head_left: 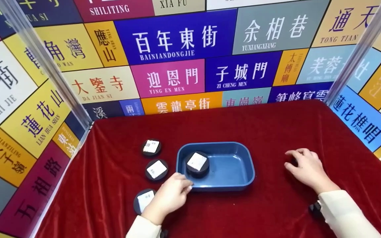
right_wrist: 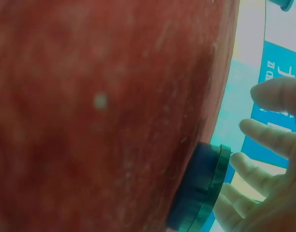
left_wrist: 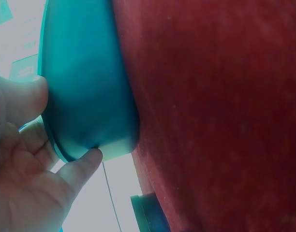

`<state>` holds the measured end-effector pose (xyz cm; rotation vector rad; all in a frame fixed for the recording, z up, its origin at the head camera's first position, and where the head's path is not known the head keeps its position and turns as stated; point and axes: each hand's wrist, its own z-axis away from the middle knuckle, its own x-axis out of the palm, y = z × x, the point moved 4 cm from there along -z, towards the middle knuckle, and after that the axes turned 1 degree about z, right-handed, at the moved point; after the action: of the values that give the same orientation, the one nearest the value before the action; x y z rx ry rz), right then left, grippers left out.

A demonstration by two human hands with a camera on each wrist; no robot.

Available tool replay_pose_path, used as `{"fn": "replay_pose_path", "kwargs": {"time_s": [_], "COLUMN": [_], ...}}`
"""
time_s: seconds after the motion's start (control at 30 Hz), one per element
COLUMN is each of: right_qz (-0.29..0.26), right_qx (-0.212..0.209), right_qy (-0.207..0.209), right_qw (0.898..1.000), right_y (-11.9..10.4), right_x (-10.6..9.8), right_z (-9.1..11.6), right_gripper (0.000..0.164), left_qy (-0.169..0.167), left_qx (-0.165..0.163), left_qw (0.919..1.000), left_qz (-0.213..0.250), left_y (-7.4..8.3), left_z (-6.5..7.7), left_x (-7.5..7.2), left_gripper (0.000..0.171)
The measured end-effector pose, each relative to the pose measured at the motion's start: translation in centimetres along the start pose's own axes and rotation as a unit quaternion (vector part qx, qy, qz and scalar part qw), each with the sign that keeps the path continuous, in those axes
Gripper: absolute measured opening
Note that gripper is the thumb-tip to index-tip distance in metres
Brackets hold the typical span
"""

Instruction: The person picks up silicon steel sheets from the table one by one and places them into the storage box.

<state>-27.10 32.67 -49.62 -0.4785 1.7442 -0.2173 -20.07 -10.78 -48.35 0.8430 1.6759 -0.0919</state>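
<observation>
My left hand holds the front left corner of a blue tray; in the left wrist view the thumb lies at the tray's rim and a fingertip against its outside. Inside the tray, at its left, sits a round black container with a white label on top. Off to the tray's right, my right hand has loosely bent, spread fingers. Close by its fingers stands a dark round container, seen in the right wrist view and mostly hidden by the hand in the head view.
Left of the tray are three black round containers with white labels: one at the back, one in the middle, one in front, partly behind my left arm. A red cloth covers the table. Transparent posts and sign-printed walls stand around it.
</observation>
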Motion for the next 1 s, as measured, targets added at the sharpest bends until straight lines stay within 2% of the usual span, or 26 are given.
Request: {"fn": "replay_pose_path", "kwargs": {"time_s": [0.33, 0.6, 1.0], "right_qz": [0.012, 0.015, 0.021], "right_qx": [0.046, 0.058, 0.065], "right_qy": [-0.021, -0.026, -0.058], "right_qw": [0.999, 0.998, 0.996], "right_y": [1.4, 1.9, 2.6], "right_x": [-0.3, -0.3, -0.3], "right_z": [0.1, 0.0, -0.4], "right_gripper": [0.042, 0.047, 0.055], "left_qy": [0.004, 0.005, 0.009], "left_qx": [0.007, 0.006, 0.009], "left_qw": [1.0000, 1.0000, 0.9999], "left_qz": [0.002, 0.005, 0.002], "left_y": [0.0, 0.1, 0.1], "left_z": [0.0, 0.0, 0.1], "left_x": [0.0, 0.0, -0.1], "left_gripper": [0.013, 0.013, 0.013]}}
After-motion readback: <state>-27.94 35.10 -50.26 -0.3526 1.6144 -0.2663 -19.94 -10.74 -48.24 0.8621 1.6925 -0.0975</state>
